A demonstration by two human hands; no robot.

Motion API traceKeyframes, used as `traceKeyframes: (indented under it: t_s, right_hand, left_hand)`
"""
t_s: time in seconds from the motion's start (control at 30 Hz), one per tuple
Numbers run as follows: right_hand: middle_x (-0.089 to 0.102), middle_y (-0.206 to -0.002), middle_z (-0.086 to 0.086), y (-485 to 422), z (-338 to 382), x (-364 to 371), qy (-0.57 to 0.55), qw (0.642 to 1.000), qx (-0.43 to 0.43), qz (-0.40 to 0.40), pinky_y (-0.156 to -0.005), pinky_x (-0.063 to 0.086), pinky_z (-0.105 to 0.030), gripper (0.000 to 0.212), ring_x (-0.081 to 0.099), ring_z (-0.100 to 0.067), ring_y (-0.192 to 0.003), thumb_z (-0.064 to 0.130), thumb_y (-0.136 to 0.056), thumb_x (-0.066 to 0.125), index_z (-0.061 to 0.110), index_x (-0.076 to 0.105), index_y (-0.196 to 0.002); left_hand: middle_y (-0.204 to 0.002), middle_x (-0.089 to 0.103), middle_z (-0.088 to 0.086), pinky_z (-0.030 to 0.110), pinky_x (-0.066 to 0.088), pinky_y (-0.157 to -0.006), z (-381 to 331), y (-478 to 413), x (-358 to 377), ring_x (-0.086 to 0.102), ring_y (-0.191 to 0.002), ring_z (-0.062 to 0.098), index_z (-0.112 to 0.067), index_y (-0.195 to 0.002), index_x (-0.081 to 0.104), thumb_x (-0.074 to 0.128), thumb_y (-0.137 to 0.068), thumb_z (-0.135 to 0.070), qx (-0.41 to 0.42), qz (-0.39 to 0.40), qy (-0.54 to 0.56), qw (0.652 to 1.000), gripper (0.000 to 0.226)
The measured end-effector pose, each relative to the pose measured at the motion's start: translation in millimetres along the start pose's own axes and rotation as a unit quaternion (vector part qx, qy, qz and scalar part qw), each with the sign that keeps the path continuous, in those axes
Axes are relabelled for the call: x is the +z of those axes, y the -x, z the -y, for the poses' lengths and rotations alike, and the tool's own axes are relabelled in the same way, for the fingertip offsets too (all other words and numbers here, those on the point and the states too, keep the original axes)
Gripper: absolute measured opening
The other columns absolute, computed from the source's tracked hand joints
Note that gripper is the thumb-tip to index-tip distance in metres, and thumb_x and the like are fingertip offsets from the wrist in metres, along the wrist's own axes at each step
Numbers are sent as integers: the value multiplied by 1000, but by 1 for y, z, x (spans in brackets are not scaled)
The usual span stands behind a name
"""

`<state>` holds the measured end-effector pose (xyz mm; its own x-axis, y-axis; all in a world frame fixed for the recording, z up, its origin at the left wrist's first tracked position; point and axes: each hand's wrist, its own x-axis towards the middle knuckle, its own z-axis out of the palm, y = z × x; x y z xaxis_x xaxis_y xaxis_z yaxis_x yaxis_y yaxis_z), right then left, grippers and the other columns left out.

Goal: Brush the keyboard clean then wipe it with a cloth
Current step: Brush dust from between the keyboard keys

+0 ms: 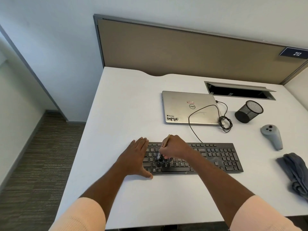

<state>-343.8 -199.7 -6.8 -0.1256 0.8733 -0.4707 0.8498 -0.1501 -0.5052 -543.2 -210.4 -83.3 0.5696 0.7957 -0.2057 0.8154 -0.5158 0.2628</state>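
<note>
A black keyboard [215, 155] lies across the white desk [126, 104], with pale dust on some keys. My left hand [135, 157] lies flat with straight fingers against the keyboard's left end, thumb along the front edge. My right hand [175, 146] grips a thin wooden-handled brush [165, 142], held steeply with its light bristles down on the left-centre keys. A crumpled grey-blue cloth [295, 172] sits at the desk's right edge, apart from both hands.
A closed silver laptop [183, 105] lies behind the keyboard, with a black cable [223, 120] looping from it to the keyboard. A black mesh pen cup [249, 111] and a grey controller [272, 136] stand at right. A cable slot [240, 90] opens at the back.
</note>
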Motion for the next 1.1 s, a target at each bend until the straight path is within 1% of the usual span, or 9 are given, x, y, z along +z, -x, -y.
traceKeyframes:
  t_s: [0.13,0.2,0.3,0.47,0.53,0.63,0.8,0.93,1.1]
  right_hand:
    - [74,-71,0,1,4,-5,-39,998,-16,-40,-56,51,-22,12,69,-11,-65,15,-81,65,14,76,-78]
    - [71,-70,3,4,4,-4,-33,999,-25,-14,-54,47,-20,12,62,-8,-61,12,-79,66,14,77,-79]
    - [73,-73,-3,5,4,-5,-8,999,-23,27,-56,49,-21,14,62,-11,-61,6,-76,65,10,78,-80]
    - [71,-73,7,2,9,-11,-21,999,-29,-16,-52,42,-16,17,58,-4,-61,8,-77,61,15,77,-80]
    - [70,-71,7,2,8,-9,-5,1000,-23,3,-51,42,-14,16,58,-3,-59,8,-78,62,15,76,-79]
    - [75,-73,-3,4,5,-6,6,1000,0,24,-52,46,-19,13,63,-9,-60,8,-76,65,12,77,-80]
    - [76,-70,-1,-3,4,-1,-42,995,32,-79,-68,62,-29,20,74,-13,-67,22,-88,63,9,77,-82]
    - [76,-71,-7,-6,10,17,-95,993,37,-64,-71,64,-34,30,75,-17,-66,26,-94,61,0,76,-87]
    - [76,-71,-6,-8,15,19,-102,991,27,-78,-67,62,-29,30,75,-16,-66,25,-92,61,0,75,-83]
  left_hand:
    - [-167,-7,7,33,-12,-118,1,0,0,-10,-153,20,-8,-158,-7,61,-64,-88,1,2,1,1000,141]
    - [-168,-7,7,33,-12,-118,0,1,-1,-10,-153,20,-8,-158,-6,62,-64,-87,0,2,3,1000,141]
    - [-168,-7,7,33,-12,-118,0,1,-1,-10,-153,20,-7,-158,-6,62,-64,-86,-1,2,4,1000,141]
    - [-167,-6,7,35,-10,-119,0,1,-1,-10,-153,21,-7,-158,-6,62,-65,-87,0,1,2,1000,140]
    - [-168,-7,7,35,-9,-119,0,1,-1,-10,-153,21,-7,-158,-6,62,-65,-87,0,1,3,1000,140]
    - [-167,-7,7,35,-10,-119,0,1,-1,-11,-153,21,-7,-158,-6,63,-65,-86,-2,3,6,1000,140]
    - [-167,-8,8,33,-12,-117,0,3,0,-11,-153,21,-7,-158,-7,63,-66,-86,1,-4,6,1000,140]
    - [-167,-7,9,32,-12,-117,1,3,0,-9,-154,22,-6,-158,-7,63,-66,-85,1,-4,11,1000,140]
    - [-167,-5,9,32,-10,-119,1,3,0,-9,-154,22,-7,-158,-5,63,-65,-86,0,-3,13,1000,140]
